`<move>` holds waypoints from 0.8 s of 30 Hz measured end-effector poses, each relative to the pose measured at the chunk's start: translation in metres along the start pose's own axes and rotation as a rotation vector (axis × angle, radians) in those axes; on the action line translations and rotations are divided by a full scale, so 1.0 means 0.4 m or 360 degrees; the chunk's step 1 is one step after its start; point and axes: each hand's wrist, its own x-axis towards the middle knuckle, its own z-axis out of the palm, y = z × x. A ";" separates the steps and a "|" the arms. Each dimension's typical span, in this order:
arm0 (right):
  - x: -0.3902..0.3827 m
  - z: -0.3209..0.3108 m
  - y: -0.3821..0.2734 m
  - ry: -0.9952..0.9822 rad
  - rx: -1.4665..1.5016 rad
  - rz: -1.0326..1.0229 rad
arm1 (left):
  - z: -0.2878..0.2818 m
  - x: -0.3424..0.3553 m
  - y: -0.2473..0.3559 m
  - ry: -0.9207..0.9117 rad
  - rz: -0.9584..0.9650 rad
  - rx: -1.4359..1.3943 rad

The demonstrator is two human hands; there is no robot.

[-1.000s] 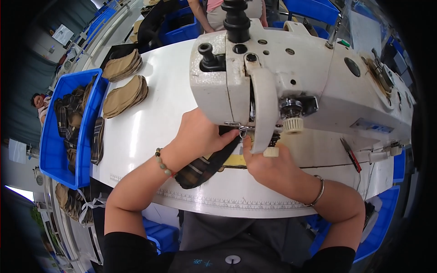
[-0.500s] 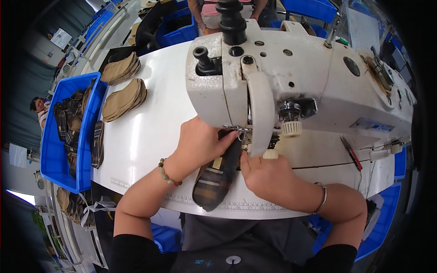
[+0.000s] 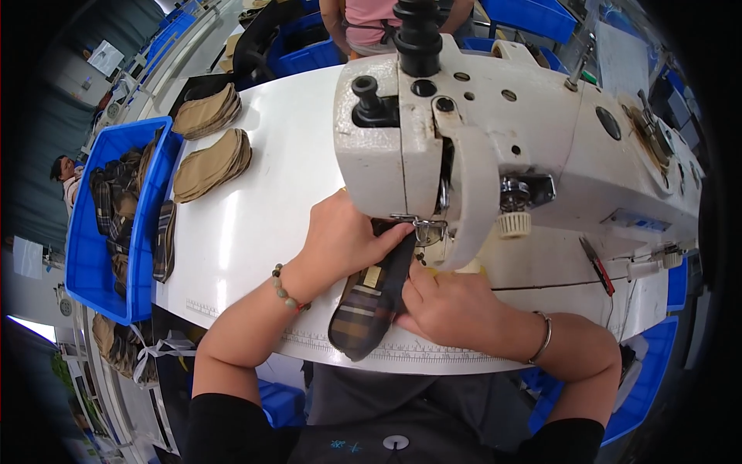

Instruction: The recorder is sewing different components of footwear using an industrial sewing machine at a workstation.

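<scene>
My left hand (image 3: 340, 240) is closed on the upper part of a long, rounded piece of dark plaid fabric (image 3: 357, 313) with a small pale label, thumb beside the metal presser foot (image 3: 429, 230). The piece lies slanting under the white sewing machine (image 3: 375, 170), its upper end hidden. My right hand (image 3: 444, 305) is curled at the right edge of the piece, fingers bent, with the thumb partly under the hand at that edge.
A blue bin (image 3: 81, 255) of plaid pieces stands left, beside tan cut-piece stacks (image 3: 209, 162) on the white table (image 3: 278, 116). Red-handled snips (image 3: 603, 278) lie right. A co-worker in pink (image 3: 371, 19) stands across the table; another person (image 3: 69, 174) is far left.
The plaid piece has swung down and rightward to a steeper angle. My left hand has shifted slightly with it. My right hand has moved down and left, curling against the piece's edge.
</scene>
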 end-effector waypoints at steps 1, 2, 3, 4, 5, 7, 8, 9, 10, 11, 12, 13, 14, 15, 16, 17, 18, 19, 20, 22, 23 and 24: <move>0.000 0.004 -0.004 -0.0004 0.0001 -0.0005 | 0.003 -0.002 -0.003 -0.0003 -0.0003 -0.0024; 0.000 0.011 -0.012 -0.0077 -0.0023 -0.0011 | 0.006 -0.004 -0.009 0.0001 -0.0009 -0.0024; 0.001 0.013 -0.017 -0.0150 -0.0049 -0.0015 | 0.008 -0.001 -0.012 -0.0025 -0.0025 -0.0023; 0.004 0.008 -0.018 -0.0151 -0.0050 -0.0020 | 0.006 0.001 -0.011 -0.0051 -0.0041 -0.0020; 0.008 -0.002 -0.021 -0.0228 -0.0046 -0.0068 | 0.000 -0.001 -0.004 -0.0047 -0.0043 -0.0018; 0.006 -0.002 -0.021 -0.0306 -0.0046 -0.0107 | -0.024 0.008 0.032 -0.0249 -0.0223 0.0120; 0.003 0.009 -0.020 -0.0147 -0.0138 -0.0188 | -0.020 -0.001 0.030 -0.0251 -0.0220 0.0118; 0.000 0.018 -0.019 0.0016 -0.0232 -0.0271 | -0.017 -0.016 0.025 -0.0184 -0.0031 0.0200; -0.001 0.026 -0.017 0.0019 -0.0235 -0.0268 | -0.017 -0.026 0.022 -0.0118 0.0158 0.0280; -0.003 0.035 -0.015 0.0102 -0.0296 -0.0303 | -0.019 -0.032 0.021 -0.0119 0.0164 0.0280; -0.002 0.042 -0.013 0.0188 -0.0353 -0.0341 | -0.025 -0.037 0.018 -0.0198 0.0395 0.0313; -0.001 0.046 -0.015 0.0193 -0.0354 -0.0338 | -0.029 -0.040 0.020 -0.0277 0.0626 0.0344; 0.000 0.049 -0.018 0.0238 -0.0342 -0.0310 | -0.034 -0.045 0.029 -0.0279 0.0629 0.0347; -0.001 0.052 -0.020 0.0280 -0.0330 -0.0280 | -0.044 -0.048 0.046 -0.0313 0.0654 0.0457; -0.002 0.051 -0.019 0.0280 -0.0328 -0.0278 | -0.050 -0.050 0.057 -0.0347 0.0678 0.0568; -0.002 0.049 -0.017 0.0268 -0.0330 -0.0293 | -0.049 -0.050 0.059 -0.0350 0.0678 0.0566; -0.001 0.048 -0.016 0.0261 -0.0331 -0.0313 | -0.050 -0.050 0.061 -0.0376 0.0666 0.0572; -0.004 0.049 -0.017 0.0264 -0.0329 -0.0316 | -0.050 -0.051 0.062 -0.0402 0.0653 0.0577; -0.008 0.050 -0.018 0.0262 -0.0305 -0.0305 | -0.048 -0.054 0.062 -0.0402 0.0650 0.0581; -0.012 0.048 -0.019 0.0258 -0.0283 -0.0293 | -0.038 -0.059 0.062 -0.0356 0.0630 0.0587; -0.012 0.044 -0.020 0.0231 -0.0305 -0.0298 | -0.038 -0.060 0.063 -0.0355 0.0629 0.0588; -0.012 0.040 -0.021 0.0205 -0.0325 -0.0303 | -0.038 -0.060 0.063 -0.0367 0.0615 0.0578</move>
